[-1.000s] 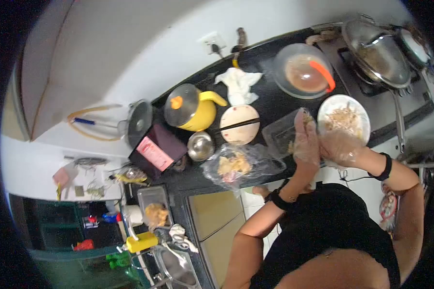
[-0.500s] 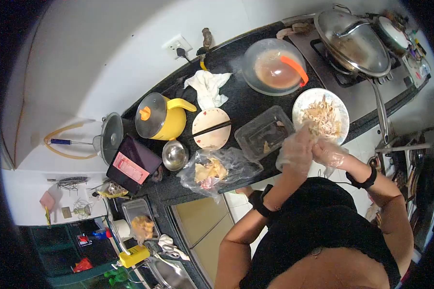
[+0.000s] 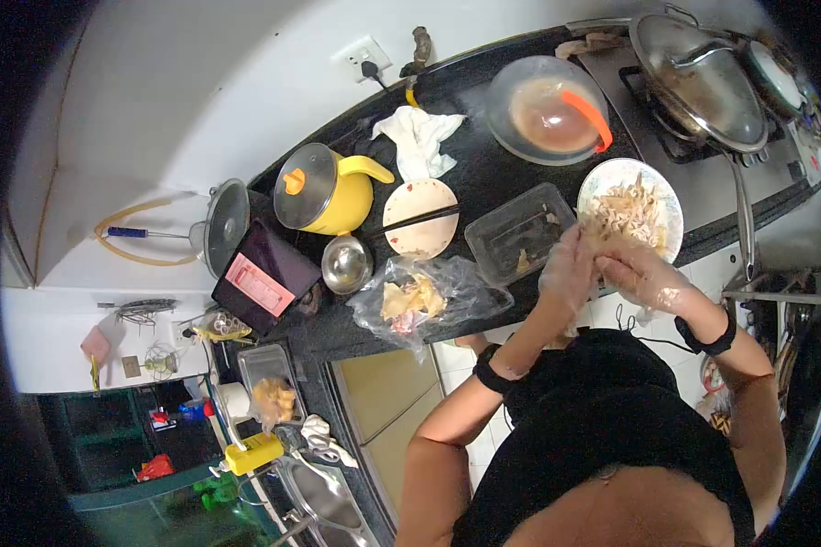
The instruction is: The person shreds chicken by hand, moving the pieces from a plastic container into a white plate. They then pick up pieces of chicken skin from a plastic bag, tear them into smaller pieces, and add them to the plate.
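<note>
My left hand [image 3: 566, 272] and my right hand [image 3: 646, 271], both in clear plastic gloves, meet over the near rim of a white patterned plate [image 3: 672, 211]. Their fingers are bent and pinched together around a pale piece of meat, partly hidden by the fingers and gloves. Shredded meat [image 3: 631, 208], which looks like chicken, is heaped on the plate. Left of my hands, a clear plastic tray [image 3: 502, 242] holds a few scraps. A clear plastic bag [image 3: 470, 301] with yellowish skin and scraps [image 3: 413, 299] lies farther left.
Behind the tray stands a bowl [image 3: 511, 118] of cloudy liquid with an orange-handled utensil [image 3: 588, 118]. A lidded pan [image 3: 702, 87] sits on the stove, its handle [image 3: 743, 214] jutting out. Chopsticks [image 3: 420, 221] cross a small plate [image 3: 410, 196] near a yellow pot [image 3: 337, 201].
The view has shifted slightly, moving the counter things right in the picture. My right hand has turned farther over the plate's near edge; both hands stay close together.
</note>
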Demonstrator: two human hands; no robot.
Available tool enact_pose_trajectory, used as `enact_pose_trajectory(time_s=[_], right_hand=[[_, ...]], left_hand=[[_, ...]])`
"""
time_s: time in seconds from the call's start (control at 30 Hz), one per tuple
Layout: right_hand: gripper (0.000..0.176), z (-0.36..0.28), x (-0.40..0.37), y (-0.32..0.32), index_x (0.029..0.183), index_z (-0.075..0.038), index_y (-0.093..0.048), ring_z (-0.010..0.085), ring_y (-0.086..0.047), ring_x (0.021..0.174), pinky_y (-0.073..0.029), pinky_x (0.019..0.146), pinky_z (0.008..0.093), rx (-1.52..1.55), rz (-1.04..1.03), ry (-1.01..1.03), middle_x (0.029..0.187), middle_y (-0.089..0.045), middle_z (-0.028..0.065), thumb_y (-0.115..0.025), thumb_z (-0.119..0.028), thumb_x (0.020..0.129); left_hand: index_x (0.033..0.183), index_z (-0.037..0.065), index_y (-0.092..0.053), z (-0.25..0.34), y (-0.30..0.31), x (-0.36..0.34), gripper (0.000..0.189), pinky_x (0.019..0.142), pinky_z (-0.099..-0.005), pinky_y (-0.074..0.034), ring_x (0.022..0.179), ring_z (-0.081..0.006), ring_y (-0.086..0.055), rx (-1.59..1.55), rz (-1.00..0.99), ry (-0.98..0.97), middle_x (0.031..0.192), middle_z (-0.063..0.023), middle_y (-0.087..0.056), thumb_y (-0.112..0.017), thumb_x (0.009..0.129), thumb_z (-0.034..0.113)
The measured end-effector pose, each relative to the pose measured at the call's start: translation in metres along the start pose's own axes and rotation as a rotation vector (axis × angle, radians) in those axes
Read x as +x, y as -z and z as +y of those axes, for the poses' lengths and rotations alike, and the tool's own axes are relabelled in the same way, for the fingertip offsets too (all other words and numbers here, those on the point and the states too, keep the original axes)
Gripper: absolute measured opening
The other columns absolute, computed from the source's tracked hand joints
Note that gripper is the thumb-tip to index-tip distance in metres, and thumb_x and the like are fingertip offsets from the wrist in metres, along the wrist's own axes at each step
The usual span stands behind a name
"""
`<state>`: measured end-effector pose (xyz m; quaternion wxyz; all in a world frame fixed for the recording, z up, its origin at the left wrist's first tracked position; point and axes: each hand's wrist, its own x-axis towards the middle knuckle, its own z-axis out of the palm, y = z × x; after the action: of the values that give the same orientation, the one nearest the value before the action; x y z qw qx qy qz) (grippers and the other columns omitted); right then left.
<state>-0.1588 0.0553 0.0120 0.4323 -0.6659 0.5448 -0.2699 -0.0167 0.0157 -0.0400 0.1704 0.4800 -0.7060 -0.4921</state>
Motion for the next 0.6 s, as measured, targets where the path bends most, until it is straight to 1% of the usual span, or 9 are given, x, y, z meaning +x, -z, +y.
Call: enact_pose_trajectory(time_s=[0.13, 0.2, 0.3, 0.33, 0.4, 0.43, 0.5, 0.53, 0.6], right_hand=[[0.013, 0.017, -0.001, -0.017, 0.09, -0.004, -0.055, 0.0292, -0.054, 0.075, -0.042, 0.067, 0.0374, 0.103, 0.175, 0.109, 0.08, -0.057, 0.0129, -0.053, -0.012, 0.08], [0.016, 0.014, 0.001, -0.016, 0.094, -0.004, -0.053, 0.0316, -0.054, 0.077, -0.042, 0.068, 0.0384, -0.001, 0.175, 0.249, 0.082, -0.058, 0.0126, -0.055, -0.008, 0.078], [0.015, 0.021, 0.011, -0.015, 0.093, -0.003, -0.051, 0.0327, -0.054, 0.076, -0.043, 0.068, 0.0388, -0.171, 0.153, 0.34, 0.082, -0.058, 0.0132, -0.054, -0.01, 0.079], [0.015, 0.02, 0.014, -0.015, 0.093, -0.003, -0.051, 0.0327, -0.054, 0.076, -0.043, 0.068, 0.0388, -0.166, 0.152, 0.341, 0.082, -0.058, 0.0132, -0.054, -0.01, 0.079], [0.011, 0.019, 0.016, -0.017, 0.088, -0.003, -0.051, 0.0337, -0.054, 0.074, -0.043, 0.066, 0.0394, -0.14, 0.156, 0.146, 0.08, -0.057, 0.014, -0.053, -0.01, 0.08], [0.011, 0.02, 0.017, -0.018, 0.088, -0.003, -0.051, 0.0337, -0.054, 0.074, -0.043, 0.066, 0.0394, -0.138, 0.152, 0.145, 0.08, -0.057, 0.014, -0.053, -0.01, 0.08], [0.012, 0.022, 0.019, -0.019, 0.086, -0.004, -0.05, 0.0333, -0.054, 0.07, -0.043, 0.063, 0.0398, -0.044, 0.24, 0.16, 0.078, -0.055, 0.0134, -0.054, -0.014, 0.08], [0.012, 0.02, 0.019, -0.017, 0.086, -0.004, -0.05, 0.0333, -0.054, 0.07, -0.043, 0.063, 0.0398, -0.044, 0.237, 0.16, 0.078, -0.055, 0.0134, -0.054, -0.014, 0.08], [0.015, 0.014, 0.017, -0.012, 0.085, -0.005, -0.052, 0.032, -0.054, 0.071, -0.043, 0.064, 0.0391, 0.206, 0.16, 0.035, 0.075, -0.053, 0.0125, -0.057, -0.017, 0.078]], left_hand=[[0.107, 0.0, -0.047, 0.01, 0.005, -0.012, 0.039, 0.086, -0.0401, -0.039, 0.1, -0.0358, -0.048, 0.07, -0.018, -0.156, 0.108, -0.0194, -0.049, -0.056, 0.072, 0.014], [0.102, 0.001, -0.049, -0.01, -0.021, -0.01, 0.038, 0.084, -0.0384, -0.04, 0.098, -0.0329, -0.049, -0.923, 0.043, -0.165, 0.103, -0.0158, -0.051, -0.059, 0.067, 0.013], [0.107, 0.008, -0.048, -0.023, -0.033, -0.001, 0.023, 0.071, -0.026, -0.045, 0.084, -0.0157, -0.055, -1.053, -0.004, 0.102, 0.096, -0.0047, -0.054, -0.041, 0.087, 0.017], [0.107, 0.008, -0.048, -0.027, -0.03, 0.002, 0.023, 0.071, -0.026, -0.045, 0.084, -0.0157, -0.055, -1.051, -0.001, 0.105, 0.096, -0.0047, -0.054, -0.041, 0.087, 0.017], [0.108, 0.008, -0.048, -0.023, -0.015, 0.003, 0.024, 0.07, -0.0244, -0.045, 0.085, -0.012, -0.054, 0.633, 0.338, -0.685, 0.097, -0.002, -0.054, -0.043, 0.086, 0.017], [0.108, 0.008, -0.048, -0.036, -0.028, 0.006, 0.024, 0.07, -0.0244, -0.045, 0.085, -0.012, -0.054, 0.633, 0.338, -0.68, 0.097, -0.002, -0.054, -0.043, 0.086, 0.017], [0.11, 0.009, -0.048, -0.055, -0.054, 0.011, 0.027, 0.072, -0.0242, -0.045, 0.086, -0.0151, -0.055, -0.645, 0.224, -0.507, 0.098, -0.0028, -0.056, -0.044, 0.084, 0.016], [0.11, 0.009, -0.048, -0.053, -0.05, 0.011, 0.027, 0.072, -0.0242, -0.045, 0.086, -0.0151, -0.055, -0.646, 0.226, -0.506, 0.098, -0.0028, -0.056, -0.044, 0.084, 0.016], [0.104, 0.006, -0.051, 0.007, 0.005, -0.001, 0.03, 0.079, -0.0296, -0.044, 0.089, -0.0248, -0.054, 0.683, -0.254, -0.389, 0.095, -0.0081, -0.055, -0.049, 0.074, 0.008]])
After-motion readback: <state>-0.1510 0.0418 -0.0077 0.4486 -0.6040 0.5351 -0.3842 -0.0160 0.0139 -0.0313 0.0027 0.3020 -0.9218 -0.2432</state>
